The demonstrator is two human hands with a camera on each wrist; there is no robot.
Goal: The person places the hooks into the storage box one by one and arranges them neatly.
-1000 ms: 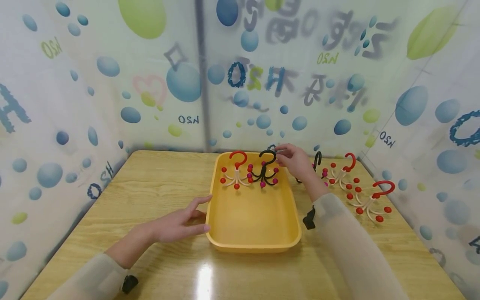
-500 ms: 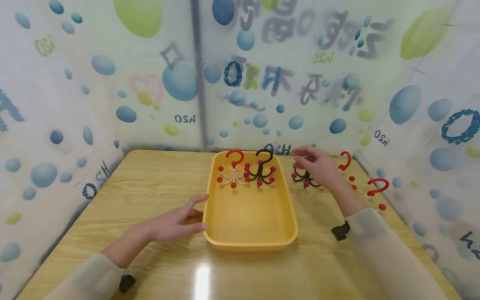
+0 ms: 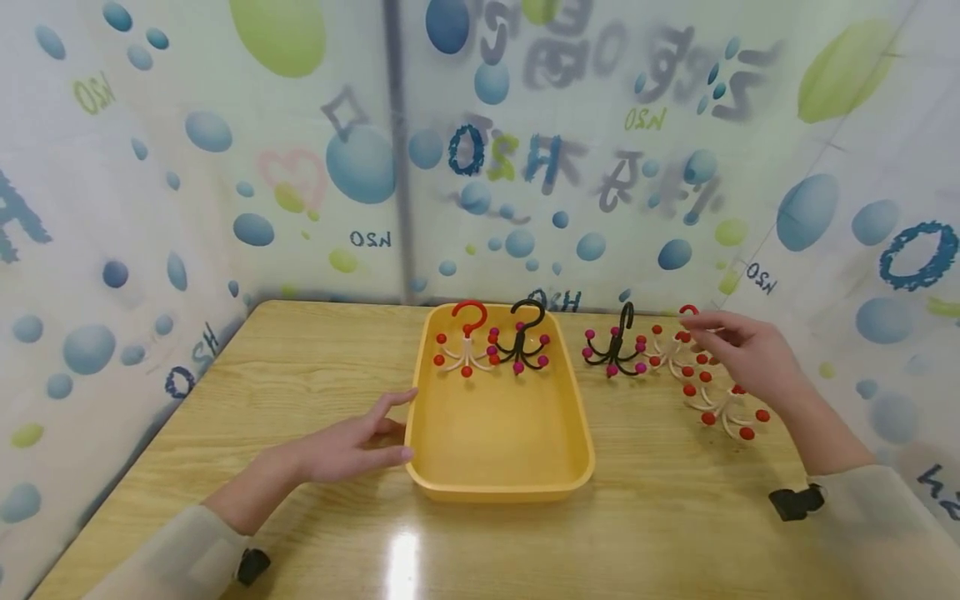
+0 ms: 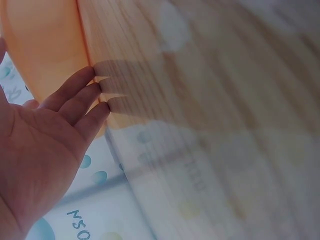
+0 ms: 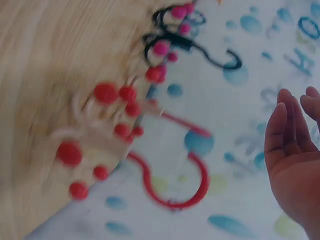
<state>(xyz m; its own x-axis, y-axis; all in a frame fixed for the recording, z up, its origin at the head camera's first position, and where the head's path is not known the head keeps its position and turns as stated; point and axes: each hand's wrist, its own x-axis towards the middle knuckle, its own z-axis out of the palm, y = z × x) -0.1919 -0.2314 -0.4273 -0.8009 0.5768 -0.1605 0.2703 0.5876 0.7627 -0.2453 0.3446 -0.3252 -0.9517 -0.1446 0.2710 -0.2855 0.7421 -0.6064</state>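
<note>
My left hand (image 3: 337,446) rests its fingertips against the left side of a yellow plastic tray (image 3: 501,490). In the left wrist view its fingers (image 4: 75,95) lie nearly straight at the tray's outer wall. At the tray's far end stand a white hook hanger with a red hook (image 3: 467,337) and a black hook hanger (image 3: 519,343) with magenta balls. My right hand (image 3: 753,358) is over the right of the table, by two white-and-red hook hangers (image 3: 726,410). The right wrist view shows that hand (image 5: 295,165) apart from them, fingers slightly bent, holding nothing.
Right of the tray, another black hook hanger (image 3: 615,350) stands on the wooden table (image 3: 315,358), beside a white-and-red one (image 3: 667,354) farther back. A patterned curtain (image 3: 315,167) surrounds the table at the back and sides.
My right hand has moved right, from beside the black hanger in the tray, past the black hanger on the table, to the white-and-red ones. My left hand stays at the tray.
</note>
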